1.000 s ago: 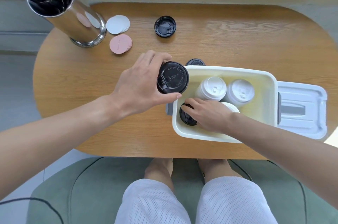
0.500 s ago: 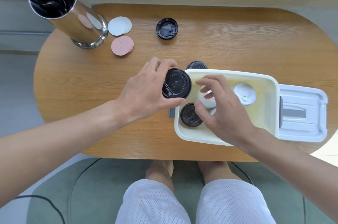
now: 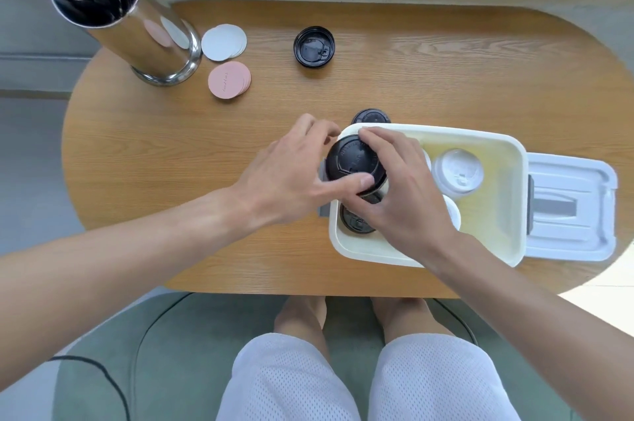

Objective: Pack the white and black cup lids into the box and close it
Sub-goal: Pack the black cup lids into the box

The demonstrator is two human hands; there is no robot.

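**Both hands meet on a black lid at the box's left rim**

In the upper left of the frame a steel canister (image 3: 137,25) stands on the wooden table (image 3: 446,77), lined with something dark. Just right of its base lie a stack of white discs (image 3: 223,42) and a stack of pink discs (image 3: 229,80). Further right, upper centre, a lone black lid (image 3: 314,47) rests with its hollow side up. Another black lid (image 3: 370,116) peeks out behind the far left corner of the box (image 3: 494,146), mostly hidden by the rim.

At centre, the left hand (image 3: 284,176) grips the held black lid (image 3: 353,161) with thumb on its near edge and fingers curled over the far edge. The lid faces top up, roughly level, above the box's left wall. The right hand (image 3: 401,194) curls round the same lid from the right; half a second ago it hovered free over the box.

Below the hands a black lid in the box (image 3: 355,223) lies in the near left corner, probably top up, though the hands cover most of it. White lids (image 3: 458,173) sit further right inside. The box cover (image 3: 569,211) lies flat on the table at the right end, its long axis running away from the viewer.
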